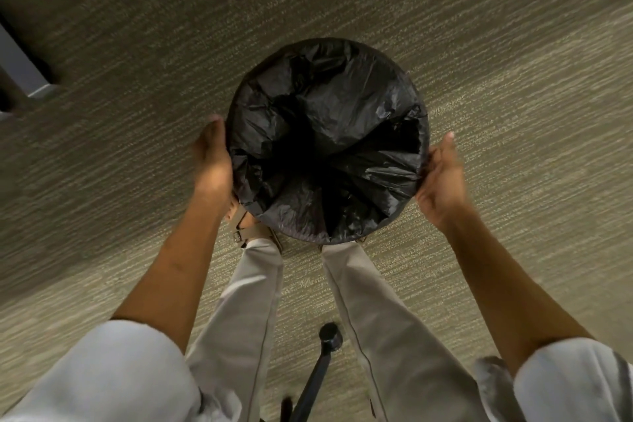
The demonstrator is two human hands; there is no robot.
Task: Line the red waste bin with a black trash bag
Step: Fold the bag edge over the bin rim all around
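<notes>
A black trash bag (pixel 342 106) is spread over a round bin seen from straight above; it covers the whole rim and sinks in crumpled folds into the dark middle. No red of the bin shows. My left hand (pixel 212 161) is pressed against the bag's left edge, blurred, fingers curled down the outside. My right hand (pixel 442 178) holds the bag's right edge, fingers tucked under the folded plastic at the rim.
The bin stands on grey-green striped carpet (pixel 513 44), just beyond my feet in sandals (pixel 245 226) and light trousers. A black chair leg with a caster (pixel 329 339) lies behind my legs. A grey furniture leg (pixel 24 68) stands at far left.
</notes>
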